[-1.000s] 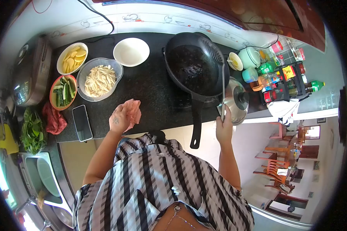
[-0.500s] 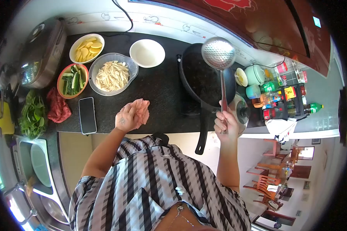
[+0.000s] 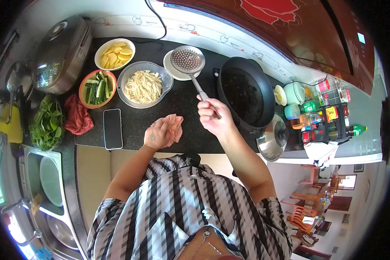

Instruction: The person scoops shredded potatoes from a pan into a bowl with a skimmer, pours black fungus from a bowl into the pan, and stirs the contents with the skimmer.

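My right hand (image 3: pixel 215 116) is closed around the handle of a metal skimmer (image 3: pixel 187 60). The skimmer's perforated bowl is held over a white bowl (image 3: pixel 172 69), partly covering it; I cannot tell whether they touch. Under my left hand (image 3: pixel 157 134) a pink cloth (image 3: pixel 173 128) lies bunched on the counter, its edge gripped by my curled fingers. A black wok (image 3: pixel 247 93) with dark oily-looking insides sits right of my right hand. Left of the white bowl is a clear plastic bowl (image 3: pixel 122 96) of pale strips (image 3: pixel 143 86).
A bowl of sliced potatoes (image 3: pixel 115 55), a bowl of cucumber pieces (image 3: pixel 98 89), a phone (image 3: pixel 113 129), a red cloth (image 3: pixel 78 116), leafy greens (image 3: pixel 47 125) and a rice cooker (image 3: pixel 63 56) stand leftward. At right are a pot lid (image 3: pixel 271 145) and several bottles (image 3: pixel 311 119).
My right hand has carried the skimmer leftward, from over the wok to over the white bowl. The left hand stays on the pink cloth. The whole view has shifted slightly.
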Action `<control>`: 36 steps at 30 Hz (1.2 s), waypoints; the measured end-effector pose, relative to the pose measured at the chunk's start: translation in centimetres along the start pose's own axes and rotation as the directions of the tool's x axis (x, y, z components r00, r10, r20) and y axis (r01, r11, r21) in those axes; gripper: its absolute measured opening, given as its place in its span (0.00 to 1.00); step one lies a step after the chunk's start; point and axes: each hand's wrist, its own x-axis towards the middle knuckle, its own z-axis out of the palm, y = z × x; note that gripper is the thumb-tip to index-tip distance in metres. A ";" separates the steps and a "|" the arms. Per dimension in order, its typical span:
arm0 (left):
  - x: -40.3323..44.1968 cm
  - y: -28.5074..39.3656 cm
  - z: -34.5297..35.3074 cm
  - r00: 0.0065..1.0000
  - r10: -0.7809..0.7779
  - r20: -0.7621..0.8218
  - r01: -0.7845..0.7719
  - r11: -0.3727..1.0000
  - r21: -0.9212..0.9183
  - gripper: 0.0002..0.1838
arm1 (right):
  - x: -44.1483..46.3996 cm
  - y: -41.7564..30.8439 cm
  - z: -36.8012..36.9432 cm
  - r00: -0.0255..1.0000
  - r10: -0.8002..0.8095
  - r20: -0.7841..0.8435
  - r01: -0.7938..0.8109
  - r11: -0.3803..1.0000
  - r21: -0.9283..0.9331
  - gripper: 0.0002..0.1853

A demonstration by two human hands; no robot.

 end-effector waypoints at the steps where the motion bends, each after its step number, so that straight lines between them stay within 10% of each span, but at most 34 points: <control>1: -0.1 0.0 0.0 1.000 -0.006 0.000 0.006 1.000 -0.004 0.21 | 0.9 0.3 -0.1 1.000 -0.015 -0.013 0.014 1.000 -0.018 0.10; 7: 0.1 0.7 -0.2 1.000 -0.011 0.016 0.012 1.000 -0.007 0.20 | 3.8 0.9 -0.6 1.000 0.001 -0.012 -0.002 1.000 -0.026 0.08; 16: 0.2 0.3 0.4 0.999 0.000 0.044 -0.002 0.999 0.040 0.17 | 7.3 1.7 -1.8 0.881 -0.201 -0.429 0.062 0.947 -0.316 0.10; 36: 0.6 2.9 -0.8 0.986 0.059 0.158 -0.092 0.973 0.210 0.29 | -2.8 4.0 0.5 0.838 -0.364 -0.408 0.059 0.802 -0.595 0.17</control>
